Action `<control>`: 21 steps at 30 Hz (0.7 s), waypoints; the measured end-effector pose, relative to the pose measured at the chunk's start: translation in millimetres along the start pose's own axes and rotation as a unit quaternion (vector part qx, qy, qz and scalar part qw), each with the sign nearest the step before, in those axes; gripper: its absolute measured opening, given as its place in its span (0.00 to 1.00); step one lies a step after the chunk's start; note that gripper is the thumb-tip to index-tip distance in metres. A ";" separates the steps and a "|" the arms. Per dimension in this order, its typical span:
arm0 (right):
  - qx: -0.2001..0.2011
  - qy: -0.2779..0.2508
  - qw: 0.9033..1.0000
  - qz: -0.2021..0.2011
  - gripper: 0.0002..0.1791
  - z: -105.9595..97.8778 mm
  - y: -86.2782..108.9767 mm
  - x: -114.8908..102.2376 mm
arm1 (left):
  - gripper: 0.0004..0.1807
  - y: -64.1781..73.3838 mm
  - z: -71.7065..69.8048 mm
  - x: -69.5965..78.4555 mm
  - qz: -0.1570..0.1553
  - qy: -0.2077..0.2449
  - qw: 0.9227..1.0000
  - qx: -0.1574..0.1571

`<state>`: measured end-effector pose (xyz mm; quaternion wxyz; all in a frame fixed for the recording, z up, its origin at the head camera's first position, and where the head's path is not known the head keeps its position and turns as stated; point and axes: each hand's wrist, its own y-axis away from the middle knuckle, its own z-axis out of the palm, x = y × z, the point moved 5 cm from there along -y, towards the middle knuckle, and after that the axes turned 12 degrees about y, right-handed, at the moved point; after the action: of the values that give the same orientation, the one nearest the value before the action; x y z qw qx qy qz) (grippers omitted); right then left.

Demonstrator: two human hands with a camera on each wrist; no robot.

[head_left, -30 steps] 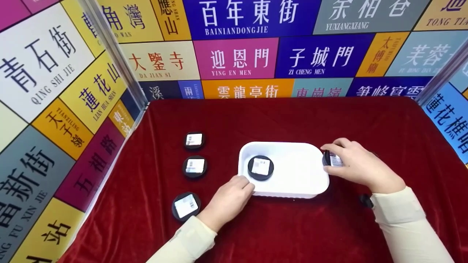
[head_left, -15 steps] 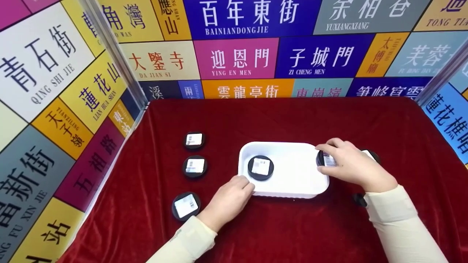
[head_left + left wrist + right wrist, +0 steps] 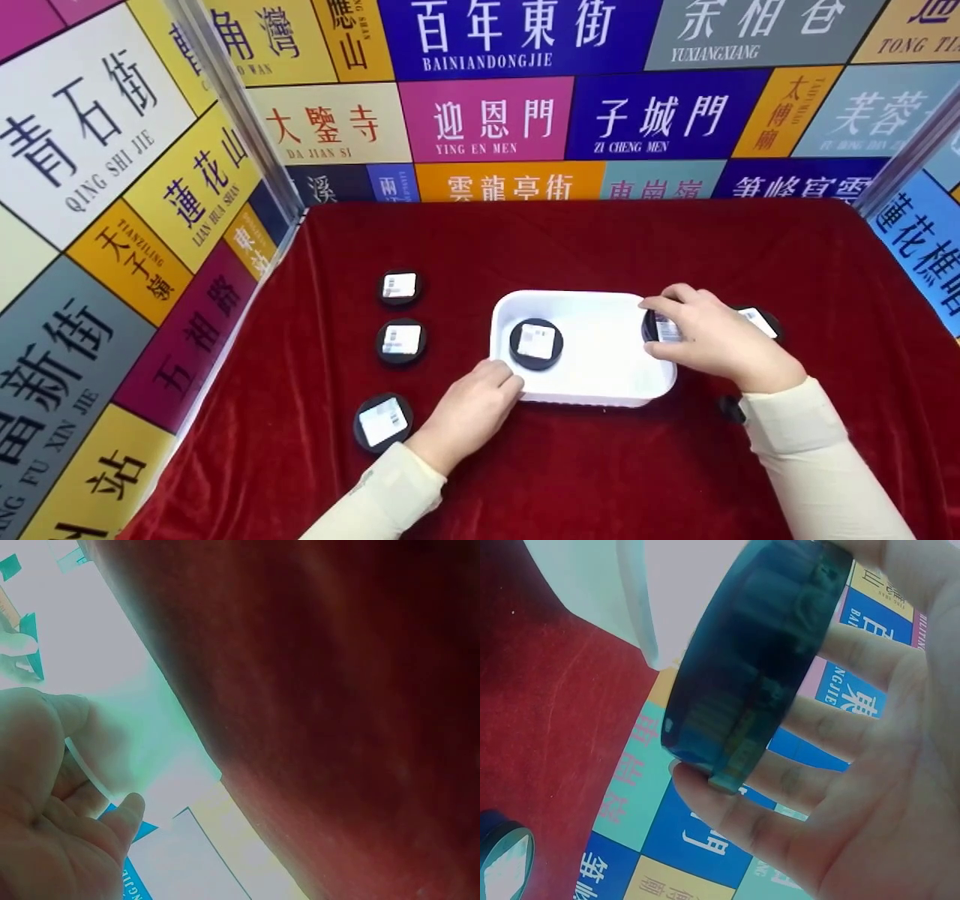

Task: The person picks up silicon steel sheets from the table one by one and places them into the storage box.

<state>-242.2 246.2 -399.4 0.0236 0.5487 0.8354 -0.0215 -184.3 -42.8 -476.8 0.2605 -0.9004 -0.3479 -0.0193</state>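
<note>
A white plastic basin stands mid-table, a flat round black container with a white label lying in its left end. At the front left corner, my left hand grips the basin's rim; in the left wrist view its fingers and thumb straddle the overexposed wall. My right hand holds another round black container over the basin's right end. From the right wrist, that container appears tilted on edge between thumb and fingers, its side dark and slightly glossy. The right hand covers part of its label.
Left of the basin, three similar containers form a column: far, middle and near. Another container shows behind the right hand, and a dark object is mostly hidden by the sleeve. Red cloth covers the table; printed panels rise behind.
The right hand has carried its container leftward, from the basin's right edge to over its inside. A container behind that hand has come into sight. My left hand stays at the rim.
</note>
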 end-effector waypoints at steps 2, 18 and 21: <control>-0.004 -0.001 1.000 0.001 0.32 0.4 -1.0 -1.0 | 0.09 0.2 0.0 -0.2 -0.001 0.001 1.000 0.001; -0.023 -0.006 1.000 -0.002 0.32 2.8 -9.2 -8.7 | 0.08 1.8 0.7 0.4 -0.009 0.000 1.000 -0.005; -0.022 -0.004 1.000 -0.006 0.32 2.5 -11.0 -9.8 | 0.08 0.2 0.2 0.5 -0.006 0.000 1.000 -0.004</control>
<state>-248.4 232.7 -401.1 0.0387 0.5428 0.8390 -0.0049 -183.9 -42.5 -477.0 0.2570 -0.8991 -0.3536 -0.0224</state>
